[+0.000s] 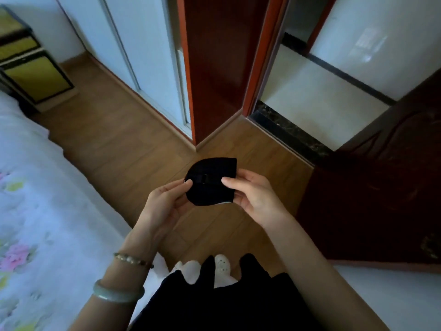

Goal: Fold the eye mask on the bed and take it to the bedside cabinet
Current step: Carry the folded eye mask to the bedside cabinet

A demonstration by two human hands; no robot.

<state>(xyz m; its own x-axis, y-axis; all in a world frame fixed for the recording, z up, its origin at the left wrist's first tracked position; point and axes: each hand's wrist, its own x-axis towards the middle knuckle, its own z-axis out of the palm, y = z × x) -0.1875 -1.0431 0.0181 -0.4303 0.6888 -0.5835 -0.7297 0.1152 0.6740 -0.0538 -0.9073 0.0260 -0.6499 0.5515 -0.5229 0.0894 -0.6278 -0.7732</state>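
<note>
A black eye mask (211, 181), folded in half with its strap buckle showing, hangs in the air above the wooden floor. My left hand (164, 203) pinches its left edge between thumb and fingers. My right hand (253, 194) grips its right edge, thumb on top. The bed (31, 211) with a white floral cover lies to my left. The bedside cabinet (28, 68), dark-framed with yellow drawer fronts, stands at the far upper left beside the bed's head.
A strip of wooden floor (124, 144) runs between the bed and white sliding wardrobe doors (143, 56). A red-brown door frame (214, 68) and an open doorway with a dark threshold (286, 134) lie ahead; a dark wooden door (381, 187) stands at right.
</note>
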